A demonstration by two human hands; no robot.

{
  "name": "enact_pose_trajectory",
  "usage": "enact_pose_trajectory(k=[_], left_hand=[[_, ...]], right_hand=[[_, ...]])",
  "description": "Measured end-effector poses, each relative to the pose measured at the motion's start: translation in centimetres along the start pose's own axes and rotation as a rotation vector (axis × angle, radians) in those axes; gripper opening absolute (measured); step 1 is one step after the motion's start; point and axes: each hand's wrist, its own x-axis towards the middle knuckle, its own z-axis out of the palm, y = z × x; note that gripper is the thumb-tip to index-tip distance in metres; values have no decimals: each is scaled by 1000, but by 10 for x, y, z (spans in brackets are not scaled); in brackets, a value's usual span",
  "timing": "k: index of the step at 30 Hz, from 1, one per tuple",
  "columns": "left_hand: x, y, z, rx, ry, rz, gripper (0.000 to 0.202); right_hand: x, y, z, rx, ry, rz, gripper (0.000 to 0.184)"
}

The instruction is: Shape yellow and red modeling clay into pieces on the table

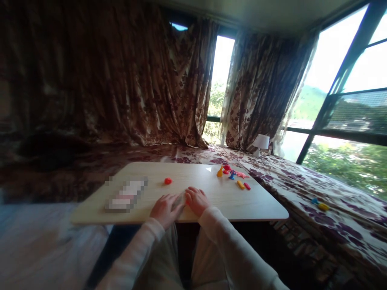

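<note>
Head view shows a red lump (168, 181) midway between long edges of the tabletop (254, 205); left hand (165, 210) and right hand (198, 200) flank a blurred pale thing (180, 199) near the near edge, grip impossible to tell; far-right corner has a blue toy (232, 175).

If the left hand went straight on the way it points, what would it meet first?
Probably the right hand, close ahead of the left hand, though something too blurred to name may lie between and come first.
</note>
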Motion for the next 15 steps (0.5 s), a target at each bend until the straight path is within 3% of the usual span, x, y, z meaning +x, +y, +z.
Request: enact_pose_trajectory(k=[7, 15], left_hand=[[-29, -8, 8, 90, 61, -116, 43], [-27, -6, 11, 122, 102, -132, 44]], right_hand=[[-42, -26, 0, -21, -158, -125, 39], [1, -3, -6, -90, -121, 31, 32]])
